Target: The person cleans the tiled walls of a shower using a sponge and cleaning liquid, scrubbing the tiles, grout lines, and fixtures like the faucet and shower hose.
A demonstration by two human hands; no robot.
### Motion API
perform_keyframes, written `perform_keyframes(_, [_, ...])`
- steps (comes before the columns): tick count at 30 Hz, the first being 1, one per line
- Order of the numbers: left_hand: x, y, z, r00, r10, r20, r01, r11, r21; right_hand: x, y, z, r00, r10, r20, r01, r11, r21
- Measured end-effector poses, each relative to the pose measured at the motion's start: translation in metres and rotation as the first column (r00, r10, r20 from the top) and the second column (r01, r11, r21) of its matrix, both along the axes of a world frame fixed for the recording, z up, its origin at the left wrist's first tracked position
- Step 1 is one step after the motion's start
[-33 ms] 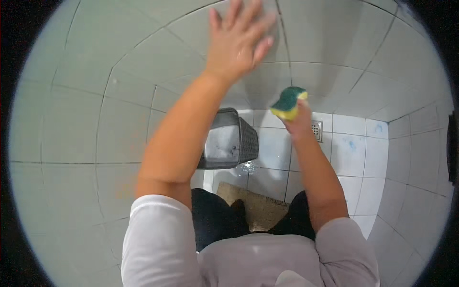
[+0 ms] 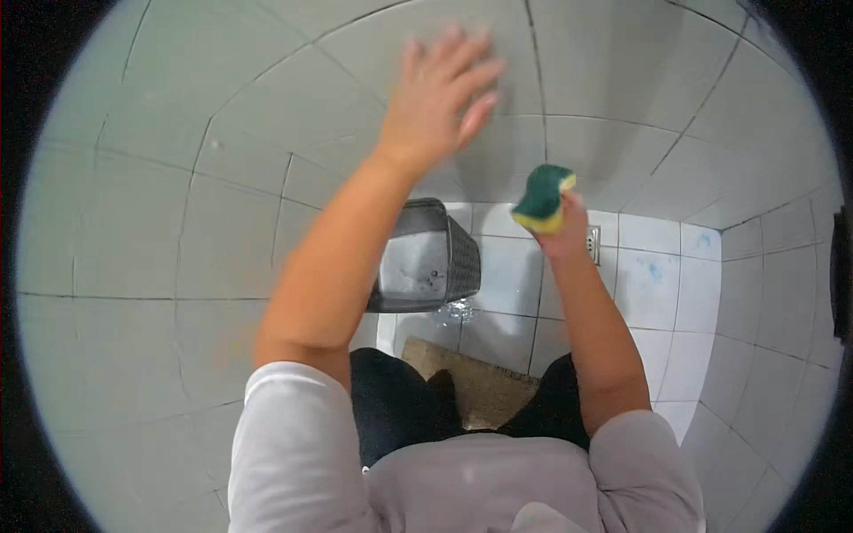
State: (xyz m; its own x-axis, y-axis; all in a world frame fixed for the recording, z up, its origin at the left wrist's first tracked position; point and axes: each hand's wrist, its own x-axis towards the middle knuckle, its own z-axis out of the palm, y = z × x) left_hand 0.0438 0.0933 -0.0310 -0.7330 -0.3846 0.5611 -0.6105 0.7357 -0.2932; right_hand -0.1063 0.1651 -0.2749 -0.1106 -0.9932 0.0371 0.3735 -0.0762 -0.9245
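Observation:
My left hand (image 2: 433, 111) is stretched out with its fingers spread, in front of or against the grey tiled wall (image 2: 613, 67); I cannot tell whether the palm touches it. Motion blurs the fingertips a little. A scrub sponge (image 2: 542, 197), dark green on one face and yellow on the other, is gripped in my right hand (image 2: 566, 229). It is held up before the lower wall, with the green side showing. Part of my right hand's fingers is hidden behind the sponge.
A grey plastic basin (image 2: 462, 258) with patterned sides stands on the white floor tiles (image 2: 502, 275), partly behind my left forearm. Suds lie beside it. A square metal drain (image 2: 593, 244) shows behind my right wrist. Between my legs is a brown mat (image 2: 480, 382).
My left hand has slid slightly down along the wall, fingers still spread. The sponge in my right hand has shifted a little to the right and tilted.

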Motion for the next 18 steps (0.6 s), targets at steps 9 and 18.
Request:
perform_keyframes(9, [0.198, 0.080, -0.231, 0.553, 0.799, 0.236, 0.188, -0.396, 0.899, 0.005, 0.058, -0.022, 0.773, -0.207, 0.599, -0.268, 0.749, 0.605])
perform_keyframes(18, [0.225, 0.040, -0.362, 0.559, 0.640, 0.527, -0.264, -0.466, 0.845, 0.024, 0.097, 0.018, 0.885, -0.188, 0.426, -0.090, 0.827, 0.554])
